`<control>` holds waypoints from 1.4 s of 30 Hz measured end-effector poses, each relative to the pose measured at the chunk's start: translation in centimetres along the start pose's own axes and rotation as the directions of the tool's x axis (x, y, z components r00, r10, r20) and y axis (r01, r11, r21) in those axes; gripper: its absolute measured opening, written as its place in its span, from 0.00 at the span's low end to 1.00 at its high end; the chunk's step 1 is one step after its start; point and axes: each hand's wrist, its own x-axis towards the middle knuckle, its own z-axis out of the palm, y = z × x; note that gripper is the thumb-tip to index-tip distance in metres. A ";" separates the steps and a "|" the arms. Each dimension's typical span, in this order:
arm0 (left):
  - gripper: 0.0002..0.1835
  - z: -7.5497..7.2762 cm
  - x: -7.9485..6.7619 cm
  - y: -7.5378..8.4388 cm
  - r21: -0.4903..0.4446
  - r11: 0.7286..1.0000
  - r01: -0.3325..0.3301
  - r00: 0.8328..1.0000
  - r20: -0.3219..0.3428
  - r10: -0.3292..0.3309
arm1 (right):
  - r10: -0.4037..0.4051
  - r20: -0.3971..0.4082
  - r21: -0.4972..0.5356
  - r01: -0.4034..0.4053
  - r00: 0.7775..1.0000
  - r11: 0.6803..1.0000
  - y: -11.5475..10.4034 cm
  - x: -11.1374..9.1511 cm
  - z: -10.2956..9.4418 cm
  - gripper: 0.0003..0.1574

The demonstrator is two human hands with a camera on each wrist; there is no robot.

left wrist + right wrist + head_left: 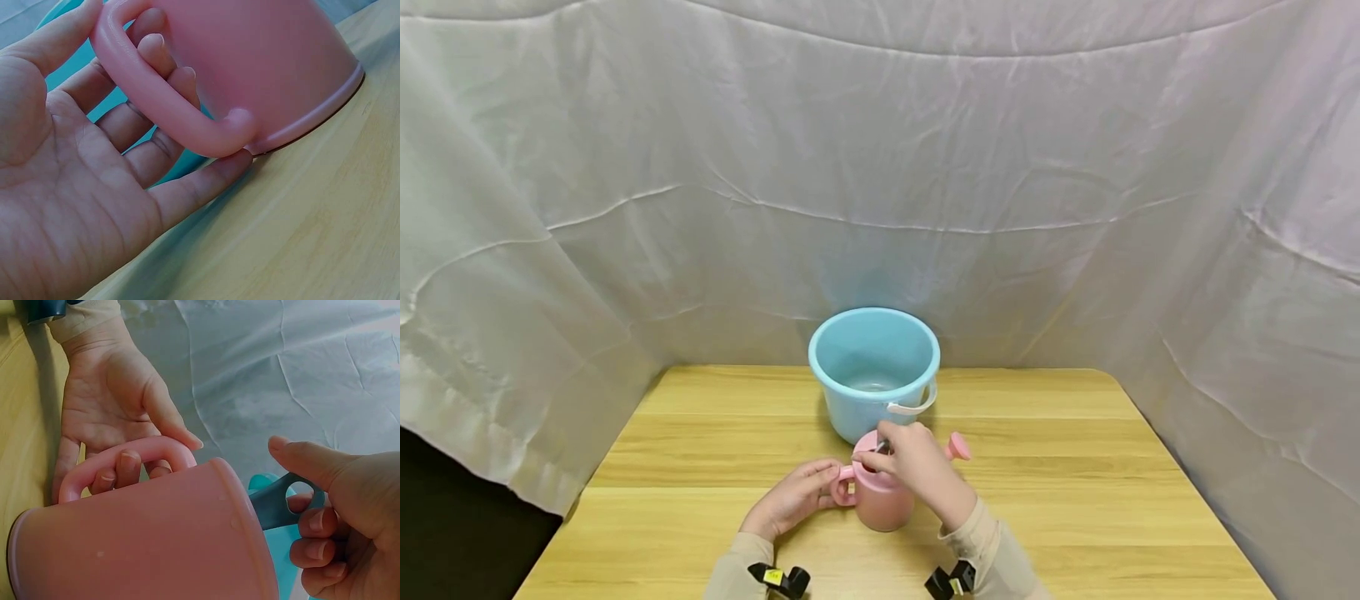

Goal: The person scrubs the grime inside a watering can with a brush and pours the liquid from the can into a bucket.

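Midway between the table's side edges, the pink watering can is best steadied by the left hand, fingers curled round its handle, while the right hand, fingers gripping the grey ring-handled tool in the can's mouth, should avoid scraping the rim.

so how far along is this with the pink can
Done, it seems: the can stands upright on the table, left hand on its handle. In hand: the right hand holds a grey tool jutting from it. Left, probably: releasing the tool inside or drawing it out; I can't tell which.
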 end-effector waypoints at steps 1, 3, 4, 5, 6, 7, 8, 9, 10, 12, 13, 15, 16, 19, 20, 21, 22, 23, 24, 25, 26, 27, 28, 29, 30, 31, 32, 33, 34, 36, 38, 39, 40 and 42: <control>0.15 0.0 0.0 0.0 -0.002 1.000 0.002 1.000 -0.001 -0.002 | 0.005 0.006 0.006 -0.005 1.000 1.000 0.0 0.0 0.0 0.24; 0.16 0.0 0.0 0.0 -0.005 1.000 0.003 1.000 0.001 -0.003 | 0.015 0.015 0.008 -0.016 1.000 1.000 -0.1 -0.1 -0.1 0.24; 0.16 0.0 0.0 -0.1 -0.006 1.000 0.004 1.000 0.002 -0.004 | 0.021 0.019 0.012 -0.022 1.000 1.000 -0.1 -0.1 -0.1 0.24; 0.16 0.0 0.0 -0.1 -0.007 1.000 0.004 1.000 0.003 -0.004 | 0.025 0.020 0.016 -0.026 0.999 1.000 -0.1 -0.1 -0.1 0.24; 0.16 0.0 0.0 -0.1 -0.008 1.000 0.005 1.000 0.002 -0.005 | 0.030 0.020 0.014 -0.030 0.999 0.999 -0.1 -0.1 -0.1 0.24; 0.16 0.0 0.0 -0.1 -0.007 1.000 0.006 1.000 0.001 -0.006 | 0.032 0.021 0.001 -0.032 0.999 0.999 -0.1 -0.2 -0.1 0.23; 0.16 0.0 0.0 -0.1 -0.007 1.000 0.008 1.000 -0.002 -0.008 | 0.031 0.026 -0.013 -0.030 0.999 0.999 -0.1 -0.2 0.0 0.23; 0.16 0.0 0.0 -0.1 -0.006 1.000 0.009 1.000 -0.004 -0.009 | 0.028 0.032 -0.028 -0.027 0.999 0.999 -0.1 -0.2 0.0 0.23; 0.16 0.0 0.0 -0.1 -0.004 1.000 0.010 1.000 -0.005 -0.010 | 0.026 0.040 -0.040 -0.024 0.999 0.999 -0.1 -0.3 0.1 0.22; 0.16 0.0 0.0 -0.1 -0.005 1.000 0.007 1.000 -0.005 -0.007 | 0.010 0.059 -0.059 -0.007 0.998 0.998 -0.1 -0.3 0.1 0.21; 0.16 0.0 0.0 -0.1 -0.004 1.000 0.006 1.000 -0.004 -0.006 | -0.001 0.071 -0.056 0.005 0.997 0.998 -0.1 -0.4 0.1 0.20; 0.16 0.0 0.0 -0.2 -0.007 1.000 0.001 1.000 0.002 -0.001 | -0.023 0.087 -0.029 0.025 0.996 0.999 -0.1 -0.4 0.1 0.18; 0.16 0.0 0.0 -0.2 -0.008 1.000 -0.002 1.000 0.006 0.002 | -0.031 0.092 -0.012 0.032 0.995 0.999 -0.1 -0.4 0.1 0.17; 0.16 -0.1 0.0 -0.2 -0.010 1.000 -0.005 1.000 0.016 0.005 | -0.050 0.104 0.026 0.048 0.993 0.999 -0.1 -0.3 0.0 0.15; 0.16 -0.1 0.1 -0.2 -0.008 1.000 -0.008 1.000 0.019 0.009 | -0.053 0.104 0.033 0.050 0.993 0.998 -0.1 -0.3 0.0 0.15; 0.16 -0.1 0.1 -0.3 -0.007 1.000 -0.008 1.000 0.017 0.009 | -0.056 0.102 0.043 0.052 0.993 0.998 -0.1 -0.3 -0.1 0.16; 0.16 -0.1 0.1 -0.3 -0.006 1.000 -0.009 1.000 0.017 0.009 | -0.058 0.096 0.050 0.054 0.994 0.997 -0.1 -0.3 -0.2 0.17; 0.16 0.0 0.0 -0.3 -0.005 1.000 -0.009 1.000 0.015 0.009 | -0.064 0.083 0.060 0.059 0.995 0.996 -0.1 -0.2 -0.3 0.18; 0.16 0.0 0.0 -0.3 -0.006 1.000 -0.005 1.000 0.009 0.005 | -0.068 0.067 0.074 0.063 0.995 0.995 -0.1 -0.2 -0.5 0.19; 0.16 0.0 0.0 -0.3 -0.005 1.000 -0.006 1.000 0.007 0.006 | -0.072 0.046 0.085 0.068 0.996 0.994 -0.2 -0.2 -0.6 0.20; 0.16 0.0 0.0 -0.3 -0.006 1.000 -0.007 1.000 0.006 0.007 | -0.073 0.026 0.105 0.070 0.997 0.992 -0.2 -0.1 -0.8 0.21; 0.16 0.0 0.0 -0.3 -0.006 1.000 -0.007 1.000 0.004 0.007 | -0.074 0.005 0.124 0.073 0.997 0.990 -0.3 -0.1 -1.0 0.21; 0.16 0.0 0.0 -0.3 -0.006 1.000 -0.009 1.000 0.005 0.009 | -0.075 -0.015 0.136 0.076 0.997 0.988 -0.4 -0.1 -1.2 0.21; 0.16 0.0 0.0 -0.3 -0.004 1.000 -0.011 1.000 0.005 0.011 | -0.077 -0.032 0.150 0.081 0.997 0.985 -0.4 -0.1 -1.3 0.21; 0.16 0.0 0.0 -0.3 -0.004 1.000 -0.013 1.000 0.006 0.013 | -0.075 -0.041 0.162 0.081 0.996 0.984 -0.5 -0.1 -1.5 0.21; 0.16 -0.1 0.0 -0.3 -0.004 1.000 -0.015 1.000 0.007 0.015 | -0.074 -0.047 0.168 0.080 0.996 0.983 -0.6 -0.1 -1.6 0.21; 0.16 -0.1 0.0 -0.3 -0.003 1.000 -0.015 1.000 0.007 0.015 | -0.073 -0.051 0.172 0.081 0.996 0.982 -0.7 -0.1 -1.7 0.21; 0.16 -0.1 0.0 -0.3 -0.003 1.000 -0.015 1.000 0.008 0.015 | -0.075 -0.053 0.171 0.083 0.996 0.982 -0.8 -0.1 -1.7 0.20; 0.16 -0.1 0.0 -0.3 -0.005 1.000 -0.017 1.000 0.009 0.017 | -0.077 -0.053 0.170 0.085 0.996 0.982 -0.8 -0.1 -1.8 0.20; 0.16 -0.1 0.0 -0.3 -0.009 1.000 -0.019 1.000 0.012 0.019 | -0.080 -0.043 0.169 0.086 0.996 0.982 -0.9 -0.1 -1.8 0.20; 0.16 -0.1 0.0 -0.2 -0.012 1.000 -0.018 1.000 0.012 0.018 | -0.084 -0.027 0.163 0.088 0.996 0.983 -0.9 -0.2 -1.7 0.19; 0.16 -0.1 0.1 -0.2 -0.014 1.000 -0.018 1.000 0.013 0.018 | -0.083 -0.011 0.157 0.084 0.997 0.984 -0.9 -0.2 -1.6 0.19; 0.16 -0.1 0.1 -0.2 -0.016 1.000 -0.019 1.000 0.013 0.019 | -0.084 0.005 0.150 0.082 0.996 0.985 -0.9 -0.2 -1.4 0.19; 0.16 -0.1 0.1 -0.1 -0.015 1.000 -0.015 1.000 0.012 0.015 | -0.072 0.044 0.128 0.066 0.996 0.990 -0.7 -0.2 -1.1 0.19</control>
